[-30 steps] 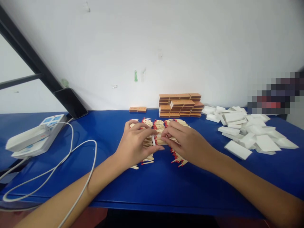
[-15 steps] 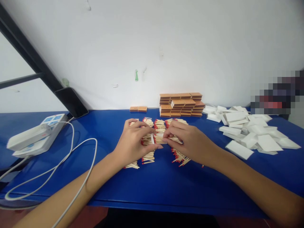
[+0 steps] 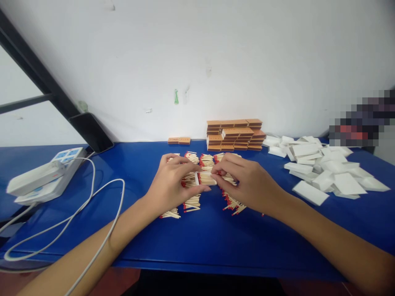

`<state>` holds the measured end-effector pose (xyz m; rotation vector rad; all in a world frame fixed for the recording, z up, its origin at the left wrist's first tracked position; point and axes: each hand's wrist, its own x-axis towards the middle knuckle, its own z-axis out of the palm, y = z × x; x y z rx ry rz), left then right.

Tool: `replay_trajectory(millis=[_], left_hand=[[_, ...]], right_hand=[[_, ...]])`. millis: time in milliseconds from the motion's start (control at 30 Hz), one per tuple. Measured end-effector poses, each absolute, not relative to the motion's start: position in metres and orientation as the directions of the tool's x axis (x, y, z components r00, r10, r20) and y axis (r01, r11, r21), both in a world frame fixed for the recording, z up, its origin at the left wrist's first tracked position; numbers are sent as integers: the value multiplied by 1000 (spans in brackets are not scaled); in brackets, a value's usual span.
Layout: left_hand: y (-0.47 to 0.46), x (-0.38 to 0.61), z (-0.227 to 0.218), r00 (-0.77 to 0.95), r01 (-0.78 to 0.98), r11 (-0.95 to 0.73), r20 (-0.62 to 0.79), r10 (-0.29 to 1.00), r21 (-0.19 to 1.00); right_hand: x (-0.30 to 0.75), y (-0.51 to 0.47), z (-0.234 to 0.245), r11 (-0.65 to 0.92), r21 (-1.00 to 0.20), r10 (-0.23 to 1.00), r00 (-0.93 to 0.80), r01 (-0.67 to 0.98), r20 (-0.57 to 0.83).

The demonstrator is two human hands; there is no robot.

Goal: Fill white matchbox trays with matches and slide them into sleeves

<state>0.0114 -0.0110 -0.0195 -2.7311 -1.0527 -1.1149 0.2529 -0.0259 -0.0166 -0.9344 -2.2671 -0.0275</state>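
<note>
Between my hands is a small white matchbox tray (image 3: 206,178) with red-headed matches lying in it. My left hand (image 3: 177,179) holds the tray at its left end, with the thumb along the near side and the fingers curled over the far side. My right hand (image 3: 239,174) has its thumb and forefinger closed together at the tray's right end; whether they pinch the tray wall or the match ends is hidden. Rows of loose matches (image 3: 191,202) lie under and around both hands, and a spread pile of matches (image 3: 236,205) sits below my right hand.
Orange-brown matchboxes (image 3: 234,137) are stacked against the wall, with a pair of matchboxes (image 3: 179,141) to their left. White empty trays (image 3: 333,172) heap at the right. A power strip (image 3: 58,181), white cable (image 3: 92,197) and dark phone (image 3: 92,131) occupy the left of the blue table (image 3: 197,242).
My right fingers have shifted slightly at the tray's right end, and more of the matches inside shows. My left hand keeps its hold. The whole view has moved a little.
</note>
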Motion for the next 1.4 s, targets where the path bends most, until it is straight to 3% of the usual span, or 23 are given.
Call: replay_trajectory(millis=[100, 267, 367, 1400], left_hand=[[-7, 7, -17, 410, 684, -691, 660, 630, 234], [-3, 3, -9, 291, 755, -600, 685, 668, 265], [-3, 4, -9, 295, 759, -597, 680, 671, 260], [-2, 5, -16, 391, 737, -647, 658, 643, 195]], right_hand=[[256, -23, -17, 731, -220, 622, -498, 646, 605], [260, -16, -28, 722, -220, 685, -629, 657, 368], [258, -15, -33, 704, -230, 708, -640, 672, 298], [255, -20, -28, 677, -267, 734, -659, 686, 166]])
